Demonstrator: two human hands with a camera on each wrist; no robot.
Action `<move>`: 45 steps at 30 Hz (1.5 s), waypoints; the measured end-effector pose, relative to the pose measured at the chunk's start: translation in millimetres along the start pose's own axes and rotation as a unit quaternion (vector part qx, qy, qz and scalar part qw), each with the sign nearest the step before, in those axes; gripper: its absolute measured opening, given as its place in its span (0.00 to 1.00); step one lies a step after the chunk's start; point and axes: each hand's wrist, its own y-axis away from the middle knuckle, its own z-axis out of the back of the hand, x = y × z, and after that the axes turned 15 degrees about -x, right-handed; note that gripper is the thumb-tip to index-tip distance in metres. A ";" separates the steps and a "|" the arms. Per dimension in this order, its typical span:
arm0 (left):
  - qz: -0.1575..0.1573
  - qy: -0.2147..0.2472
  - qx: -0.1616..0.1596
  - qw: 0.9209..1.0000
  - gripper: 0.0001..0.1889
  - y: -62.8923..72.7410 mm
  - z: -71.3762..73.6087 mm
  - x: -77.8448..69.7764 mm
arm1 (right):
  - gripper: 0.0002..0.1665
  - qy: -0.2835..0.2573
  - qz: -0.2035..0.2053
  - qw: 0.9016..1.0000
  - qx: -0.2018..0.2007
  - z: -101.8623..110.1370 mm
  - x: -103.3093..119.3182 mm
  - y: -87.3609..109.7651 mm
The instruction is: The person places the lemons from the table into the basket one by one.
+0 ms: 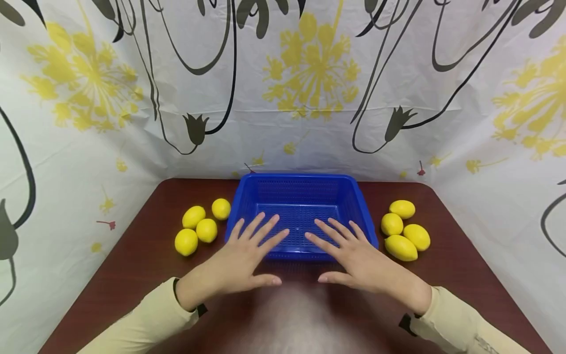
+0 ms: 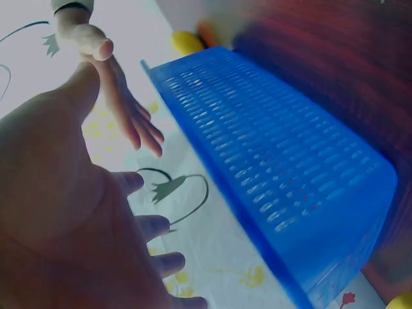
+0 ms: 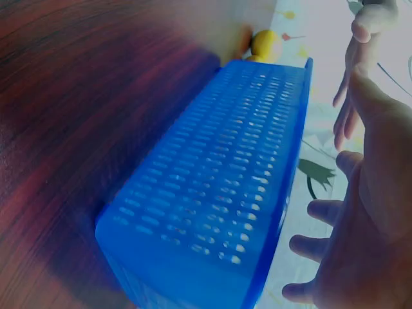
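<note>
Both hands hover at the near side of a blue plastic basket (image 1: 305, 184), which has perforated walls and nothing inside it. My left hand (image 1: 245, 260) is spread with straight fingers over the basket's near left part. Mirroring it, my right hand (image 1: 360, 260) has its fingers spread over the near right part. Neither hand holds anything. In the left wrist view the left palm (image 2: 58, 199) faces the basket's near wall (image 2: 277, 154). The right wrist view shows the right palm (image 3: 373, 219) above the basket rim, thumb apart from the fingers.
Several yellow lemons (image 1: 194, 217) lie left of the basket on the dark reddish-brown table (image 1: 292, 314). More lemons (image 1: 401, 248) are grouped on its right. A white cloth (image 1: 265, 123) with yellow and grey flower prints hangs behind the table and along both sides.
</note>
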 end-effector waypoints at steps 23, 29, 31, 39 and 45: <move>0.063 0.045 -0.299 0.951 0.30 -11.1 39.5 65.2 | 0.46 0.021 0.077 0.981 -0.175 19.5 -39.3 19.1; 0.117 0.060 -0.297 0.946 0.28 -7.8 29.0 88.3 | 0.38 0.022 0.077 0.974 -0.213 15.3 -48.1 27.0; 0.131 0.060 -0.291 0.946 0.28 -7.3 24.4 97.2 | 0.34 0.016 0.077 0.971 -0.227 13.5 -51.0 29.4; 0.186 0.069 -0.245 0.949 0.28 -7.2 0.4 135.4 | 0.27 -0.004 0.072 0.965 -0.251 5.3 -58.6 39.3; 0.208 0.065 -0.197 0.956 0.28 -8.9 -16.8 159.0 | 0.26 -0.005 0.066 0.963 -0.261 -2.0 -62.0 44.5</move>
